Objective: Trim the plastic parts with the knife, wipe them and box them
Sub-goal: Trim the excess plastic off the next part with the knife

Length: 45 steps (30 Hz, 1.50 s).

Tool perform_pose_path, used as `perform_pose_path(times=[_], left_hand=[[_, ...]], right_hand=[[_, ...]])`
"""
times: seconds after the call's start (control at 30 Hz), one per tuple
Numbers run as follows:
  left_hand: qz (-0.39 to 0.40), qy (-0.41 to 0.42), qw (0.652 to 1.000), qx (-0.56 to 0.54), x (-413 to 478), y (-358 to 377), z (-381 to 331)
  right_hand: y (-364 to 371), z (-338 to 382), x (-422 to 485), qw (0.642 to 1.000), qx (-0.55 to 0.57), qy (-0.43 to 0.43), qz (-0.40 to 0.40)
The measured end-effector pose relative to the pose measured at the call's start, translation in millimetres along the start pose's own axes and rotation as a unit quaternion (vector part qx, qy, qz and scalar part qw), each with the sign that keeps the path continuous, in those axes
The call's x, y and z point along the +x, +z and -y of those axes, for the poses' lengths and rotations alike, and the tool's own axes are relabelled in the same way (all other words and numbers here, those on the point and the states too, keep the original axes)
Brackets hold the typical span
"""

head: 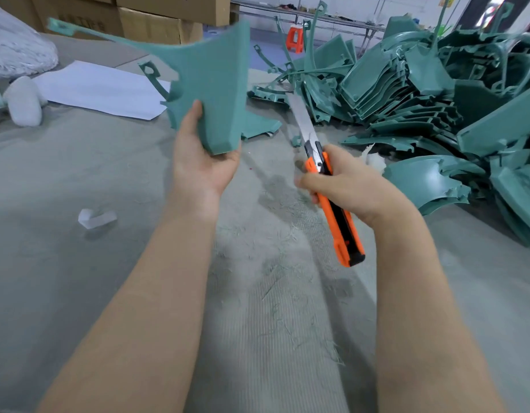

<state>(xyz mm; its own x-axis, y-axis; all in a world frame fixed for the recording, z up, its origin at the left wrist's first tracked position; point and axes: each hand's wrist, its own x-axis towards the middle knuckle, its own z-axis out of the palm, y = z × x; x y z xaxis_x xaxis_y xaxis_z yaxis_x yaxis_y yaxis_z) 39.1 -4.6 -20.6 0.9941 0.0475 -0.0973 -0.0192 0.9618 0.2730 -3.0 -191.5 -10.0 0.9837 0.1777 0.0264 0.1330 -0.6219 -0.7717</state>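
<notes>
You have one knife (344,231) at 3 o'clock and one green plastic part (216,84) raised at 11 o'clock. At 2 o'clock sits one heap of green parts (406,93), too many to count. Add one white sheet (100,90) at 10 o'clock, one white scrap (97,217) at 9 o'clock, and at least three cardboard boxes (150,28) and one orange stool (295,37) at 12 o'clock.

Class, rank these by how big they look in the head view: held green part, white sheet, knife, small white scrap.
1. held green part, nearer the camera, so its lead over the sheet is unsure
2. white sheet
3. knife
4. small white scrap
</notes>
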Motion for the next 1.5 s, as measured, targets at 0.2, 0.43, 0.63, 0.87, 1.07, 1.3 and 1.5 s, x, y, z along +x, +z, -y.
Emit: perform_pose_path(times=[0.2,0.43,0.63,0.87,1.07,1.3,1.5], left_hand=[[0.204,-0.117,0.970,0.055,-15.0,2.7,10.0],[0.195,-0.190,0.946,0.179,-6.5,-0.3,28.5],[0.107,-0.124,0.973,0.163,1.9,-3.6,27.0],[0.048,0.010,0.994,0.095,3.3,-3.0,7.9],[0.049,0.007,0.997,0.058,6.9,-7.0,-1.9],[0.059,-0.044,0.995,0.074,1.6,-2.0,9.0],[0.044,-0.037,0.996,0.063,2.7,-3.6,7.2]], right_hand=[[13.2,-5.7,5.9,0.991,0.089,0.084,0.047],[17.6,-1.3,6.1,0.984,0.155,0.068,0.049],[16.4,-0.5,3.4,0.987,0.130,0.053,0.082],[15.1,-0.5,0.6,0.987,0.089,0.063,0.117],[14.5,-5.4,4.3,0.990,0.070,0.065,0.101],[20.2,-9.5,12.5,0.989,0.122,0.079,-0.025],[26.0,-12.4,13.2,0.974,0.148,0.162,-0.054]])
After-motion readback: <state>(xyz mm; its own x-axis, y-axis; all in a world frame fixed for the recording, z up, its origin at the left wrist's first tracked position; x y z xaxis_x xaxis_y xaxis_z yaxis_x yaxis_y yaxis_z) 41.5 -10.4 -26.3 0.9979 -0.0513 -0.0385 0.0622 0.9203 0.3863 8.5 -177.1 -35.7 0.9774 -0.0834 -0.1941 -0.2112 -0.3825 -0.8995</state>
